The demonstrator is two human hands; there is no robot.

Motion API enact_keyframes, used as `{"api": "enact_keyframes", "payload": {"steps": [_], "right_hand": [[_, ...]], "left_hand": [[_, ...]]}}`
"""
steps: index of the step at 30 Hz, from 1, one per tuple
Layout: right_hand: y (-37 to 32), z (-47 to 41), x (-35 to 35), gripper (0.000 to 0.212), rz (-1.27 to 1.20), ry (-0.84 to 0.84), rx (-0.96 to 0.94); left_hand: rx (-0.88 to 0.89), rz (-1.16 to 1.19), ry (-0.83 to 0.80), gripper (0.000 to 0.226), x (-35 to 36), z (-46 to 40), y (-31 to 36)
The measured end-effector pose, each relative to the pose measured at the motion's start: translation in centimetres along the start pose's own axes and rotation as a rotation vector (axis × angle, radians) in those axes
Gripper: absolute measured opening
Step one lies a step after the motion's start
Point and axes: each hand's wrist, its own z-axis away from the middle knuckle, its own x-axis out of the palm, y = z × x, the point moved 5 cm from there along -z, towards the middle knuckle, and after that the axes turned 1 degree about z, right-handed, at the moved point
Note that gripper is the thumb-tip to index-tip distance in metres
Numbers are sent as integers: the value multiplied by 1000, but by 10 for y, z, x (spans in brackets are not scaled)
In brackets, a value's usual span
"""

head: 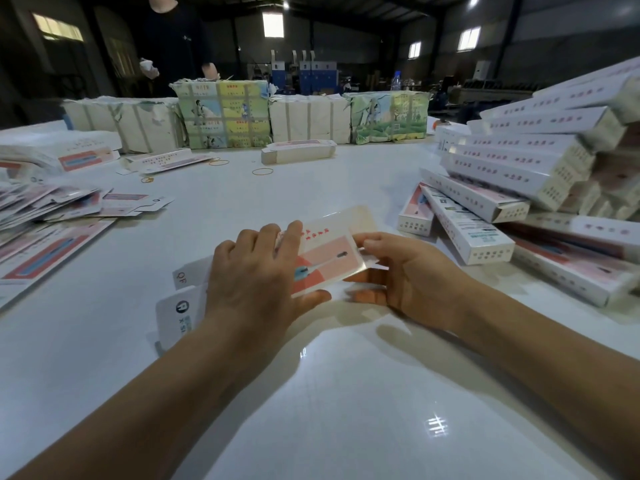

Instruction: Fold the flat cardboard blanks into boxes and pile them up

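Note:
A pink and white cardboard blank (329, 258), printed with a toothbrush, is held between both hands just above the white table (346, 393). My left hand (256, 275) grips its left part, fingers over the top face and thumb under the near edge. My right hand (405, 271) holds its right end, thumb on top, fingers beneath. White flaps of the blank stick out left of my left hand. A heap of folded boxes (540, 174) lies at the right. Flat blanks (45, 209) spread out at the left.
Wrapped bundles (225, 112) line the table's far side, a loose folded box (298, 152) in front of them. Rubber bands (262, 172) lie on the table. Another person (173, 39) stands behind the bundles at the far left.

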Motion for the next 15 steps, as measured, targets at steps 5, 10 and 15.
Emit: {"api": "enact_keyframes", "payload": {"steps": [5, 10, 15], "right_hand": [[-8, 4, 3, 10, 256, -130, -152], [-9, 8, 2, 32, 527, -148, -323], [-7, 7, 1, 13, 675, -77, -371]], "left_hand": [[17, 86, 59, 91, -2, 0, -2], [3, 163, -30, 99, 2, -2, -12], [-7, 236, -81, 78, -1, 0, -13]]}}
